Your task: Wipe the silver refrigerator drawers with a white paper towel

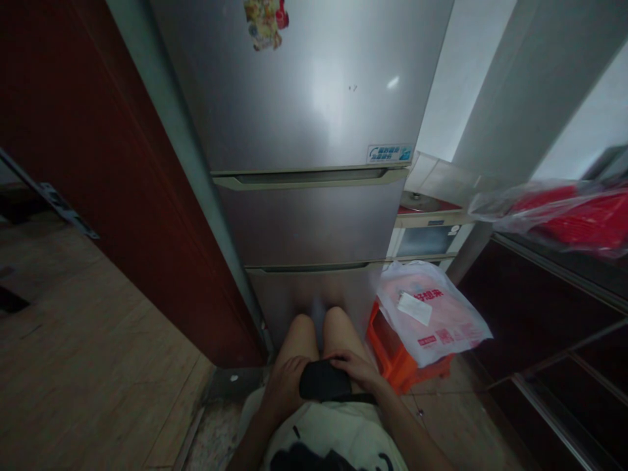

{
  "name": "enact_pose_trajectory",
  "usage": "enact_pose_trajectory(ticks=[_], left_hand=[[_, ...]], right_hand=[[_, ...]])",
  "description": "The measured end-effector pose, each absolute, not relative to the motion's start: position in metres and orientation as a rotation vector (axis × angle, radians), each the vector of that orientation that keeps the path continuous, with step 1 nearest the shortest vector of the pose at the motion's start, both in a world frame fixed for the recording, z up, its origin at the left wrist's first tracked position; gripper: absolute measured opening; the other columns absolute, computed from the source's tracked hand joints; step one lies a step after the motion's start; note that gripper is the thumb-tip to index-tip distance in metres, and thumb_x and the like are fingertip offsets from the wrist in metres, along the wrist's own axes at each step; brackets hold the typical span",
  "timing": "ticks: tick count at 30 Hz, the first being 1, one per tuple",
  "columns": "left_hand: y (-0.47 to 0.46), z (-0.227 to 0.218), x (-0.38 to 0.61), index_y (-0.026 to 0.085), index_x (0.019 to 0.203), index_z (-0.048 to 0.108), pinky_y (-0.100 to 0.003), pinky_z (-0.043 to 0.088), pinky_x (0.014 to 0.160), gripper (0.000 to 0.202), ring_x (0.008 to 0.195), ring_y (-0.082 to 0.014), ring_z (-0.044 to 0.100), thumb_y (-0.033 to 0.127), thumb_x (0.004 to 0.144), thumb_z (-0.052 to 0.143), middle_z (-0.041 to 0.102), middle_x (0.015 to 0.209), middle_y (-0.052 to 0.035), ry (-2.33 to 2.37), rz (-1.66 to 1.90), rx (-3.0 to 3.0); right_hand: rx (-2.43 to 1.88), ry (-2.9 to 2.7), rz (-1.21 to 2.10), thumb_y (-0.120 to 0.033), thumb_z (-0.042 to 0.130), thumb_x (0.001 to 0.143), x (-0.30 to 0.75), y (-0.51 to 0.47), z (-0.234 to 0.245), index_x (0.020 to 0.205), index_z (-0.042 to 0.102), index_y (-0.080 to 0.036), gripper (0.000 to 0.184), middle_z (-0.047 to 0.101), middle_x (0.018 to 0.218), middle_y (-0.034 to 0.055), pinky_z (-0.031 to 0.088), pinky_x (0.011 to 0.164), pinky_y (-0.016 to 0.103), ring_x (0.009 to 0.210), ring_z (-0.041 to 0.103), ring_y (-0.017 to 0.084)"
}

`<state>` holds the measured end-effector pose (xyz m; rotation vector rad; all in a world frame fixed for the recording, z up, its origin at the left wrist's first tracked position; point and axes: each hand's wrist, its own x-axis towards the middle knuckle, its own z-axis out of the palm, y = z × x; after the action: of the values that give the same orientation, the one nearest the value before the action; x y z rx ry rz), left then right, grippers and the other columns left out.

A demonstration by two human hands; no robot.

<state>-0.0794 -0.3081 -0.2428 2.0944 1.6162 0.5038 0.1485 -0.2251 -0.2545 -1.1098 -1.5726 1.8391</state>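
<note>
- Black object (321,381), flat with rounded corners, lies in my lap at the centre of my clock face, between my two hands.
- My left hand (289,378), at 9 o'clock, lies on my left thigh against the near side of the black object; I cannot tell whether its fingers grip it.
- My right hand (354,366), at 2 o'clock, has its fingertips over the object's upper right edge; whether they grip or merely rest there, I cannot tell.
- My pale shirt (333,422) with a dark print fills 6 o'clock.
- My bare knees (337,320) point to 12 o'clock, close to the silver fridge (314,222), whose three doors are closed.
- A colourful sticker (265,25) is high on the fridge, a little before 12; a blue-and-white label (390,154) sits just past 12.
- At 2 o'clock an orange stool (383,343) bears a white plastic bag (454,317) with red print, a white slip (415,309) on top.
- Farther out at 2 o'clock, something red (583,216) shows in clear plastic above dark cabinets (544,294).
- A reddish-brown door (147,196) stands at 11 o'clock, and a wood-coloured floor (108,366) spreads at 9.
</note>
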Motion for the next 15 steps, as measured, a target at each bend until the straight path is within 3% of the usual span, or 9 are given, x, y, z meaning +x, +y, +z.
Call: enact_pose_trajectory(ticks=[5,11,15], left_hand=[[-0.3096,-0.2438,-0.08,0.02,0.13,0.058,-0.047,0.041,0.105,0.083,0.12,-0.0347,0.056,0.047,0.057,0.086,0.064,0.128,-0.0127,1.63,0.521,2.051],[-0.311,-0.25,-0.084,0.022,0.132,0.06,-0.05,0.042,0.106,0.074,0.121,-0.0344,0.056,0.056,0.069,0.078,0.065,0.128,-0.0136,1.613,0.663,2.057],[-0.311,-0.252,-0.0853,0.019,0.136,0.057,-0.053,0.041,0.108,0.084,0.124,-0.036,0.055,0.06,0.066,0.079,0.063,0.131,-0.016,1.618,0.613,2.079]], right_hand=[[-1.111,-1.547,1.872,-0.052,0.076,0.062,0.1484,-0.2227,-0.2579,0.097,0.075,-0.017,0.05,0.074,0.104,0.0083,0.04,0.102,0.042,0.105,0.063,0.027],[-1.139,-1.456,1.92,-0.047,0.073,0.063,0.1468,-0.2248,-0.259,0.102,0.074,-0.017,0.049,0.073,0.103,0.0069,0.045,0.095,0.04,0.099,0.064,0.024],[-1.152,-1.396,1.919,-0.042,0.072,0.063,0.147,-0.2263,-0.258,0.1,0.074,-0.018,0.045,0.073,0.101,0.0054,0.045,0.094,0.038,0.097,0.064,0.023]])
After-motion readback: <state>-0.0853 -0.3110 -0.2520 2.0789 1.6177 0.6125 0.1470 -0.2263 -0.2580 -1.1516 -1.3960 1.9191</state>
